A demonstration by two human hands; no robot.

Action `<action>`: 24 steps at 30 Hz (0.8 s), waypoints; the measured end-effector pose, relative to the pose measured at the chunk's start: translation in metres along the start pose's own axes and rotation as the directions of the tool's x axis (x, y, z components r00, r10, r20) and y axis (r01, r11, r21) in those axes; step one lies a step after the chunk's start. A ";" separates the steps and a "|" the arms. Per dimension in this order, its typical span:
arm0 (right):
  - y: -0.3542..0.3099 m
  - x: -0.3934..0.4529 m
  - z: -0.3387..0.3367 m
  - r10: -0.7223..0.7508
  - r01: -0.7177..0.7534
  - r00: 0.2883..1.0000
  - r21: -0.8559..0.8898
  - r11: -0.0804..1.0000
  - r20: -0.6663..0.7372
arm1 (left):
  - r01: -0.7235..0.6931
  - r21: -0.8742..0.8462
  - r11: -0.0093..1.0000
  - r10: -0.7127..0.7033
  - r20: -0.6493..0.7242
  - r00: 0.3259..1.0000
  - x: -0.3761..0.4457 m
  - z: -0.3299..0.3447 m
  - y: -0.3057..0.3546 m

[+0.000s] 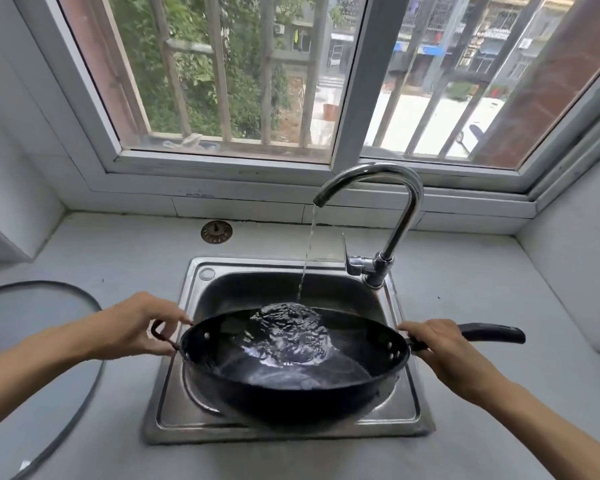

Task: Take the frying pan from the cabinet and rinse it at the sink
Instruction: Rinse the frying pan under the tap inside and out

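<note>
Two hands held a black frying pan (291, 368) over the steel sink (174, 407) under running water.

The left hand (136, 323) pinched the small loop handle (160, 336) on the pan's left side, fingers curled round it; the right hand (437, 348) gripped the long handle (492, 332) at its base, fingers wrapped about it. The pan hung above the sink basin, tilted slightly, with rippling water pooled inside. From the chrome faucet (388, 209) at the sink's back right corner a thin stream (307, 251) fell into the pan's far side. Behind the sink lay a drain strainer (216, 232) on the counter (118, 258); left of the sink rested a glass lid (32, 341).
</note>
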State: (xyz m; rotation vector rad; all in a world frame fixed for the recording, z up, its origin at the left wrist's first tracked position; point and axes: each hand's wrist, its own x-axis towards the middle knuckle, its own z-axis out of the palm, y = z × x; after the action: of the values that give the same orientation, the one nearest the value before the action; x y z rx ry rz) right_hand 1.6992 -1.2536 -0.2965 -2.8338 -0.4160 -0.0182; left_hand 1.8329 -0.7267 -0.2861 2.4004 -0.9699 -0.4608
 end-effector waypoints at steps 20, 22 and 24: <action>-0.002 0.021 -0.021 -0.195 0.174 0.967 -0.134 0.976 -0.165 | -0.053 0.065 0.996 0.078 -0.495 0.865 -0.008 0.004 -0.012; -0.001 0.018 -0.021 -0.212 0.194 0.971 -0.154 0.969 -0.111 | -0.049 0.007 0.999 0.045 -0.536 0.843 -0.004 0.003 -0.011; 0.000 0.017 -0.019 -0.209 0.197 0.976 -0.164 0.967 -0.055 | -0.049 -0.029 0.998 0.024 -0.572 0.820 0.001 0.001 -0.009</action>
State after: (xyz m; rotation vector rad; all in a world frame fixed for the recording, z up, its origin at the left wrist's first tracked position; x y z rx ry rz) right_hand 1.7163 -1.2536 -0.2772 -2.9199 -0.7169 -0.2021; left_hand 1.8381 -0.7218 -0.2922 2.2596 -0.7130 0.2564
